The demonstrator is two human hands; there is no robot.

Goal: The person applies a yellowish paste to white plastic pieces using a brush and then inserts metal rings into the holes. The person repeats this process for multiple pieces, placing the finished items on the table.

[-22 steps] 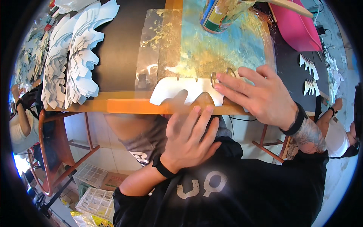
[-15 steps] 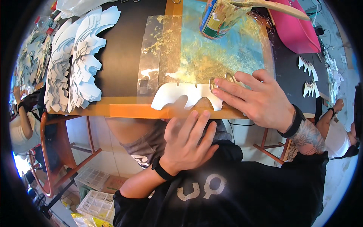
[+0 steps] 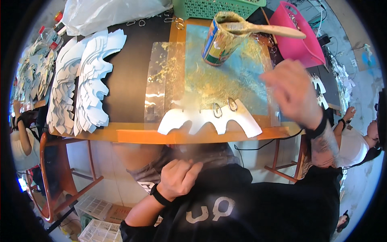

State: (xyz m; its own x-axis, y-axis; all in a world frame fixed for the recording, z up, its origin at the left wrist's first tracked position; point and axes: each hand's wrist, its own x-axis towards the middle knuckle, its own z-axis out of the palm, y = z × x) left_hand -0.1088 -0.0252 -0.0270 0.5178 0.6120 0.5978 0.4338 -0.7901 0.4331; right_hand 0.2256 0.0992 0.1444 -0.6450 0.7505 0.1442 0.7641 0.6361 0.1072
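A white scalloped sheet piece [image 3: 241,119] lies along the table's front edge, with one metal ring [image 3: 217,110] and a second metal ring [image 3: 232,105] at its upper side. My left hand [image 3: 180,177] is below the table edge in front of my shirt, fingers curled; whether anything is in them is hidden. Motion smears my right hand [image 3: 292,94], raised to the right of the sheet piece, so its fingers do not show clearly. Behind the piece, a glue-crusted can [image 3: 215,46] stands on a smeared bluish sheet [image 3: 250,80], a wooden-handled brush [image 3: 278,30] lying across its top.
Two stacks of white scalloped pieces [image 3: 93,80] lie at left, below a plastic bag [image 3: 113,16]. A green basket [image 3: 219,9] and a pink basket [image 3: 302,44] stand at the back. More white pieces [image 3: 320,90] lie at right. Another person [image 3: 354,139] sits beyond.
My right hand has let go at the rings and moved right, off the sheet piece. My left hand has drawn back toward me and curled its fingers. The head view has shifted.
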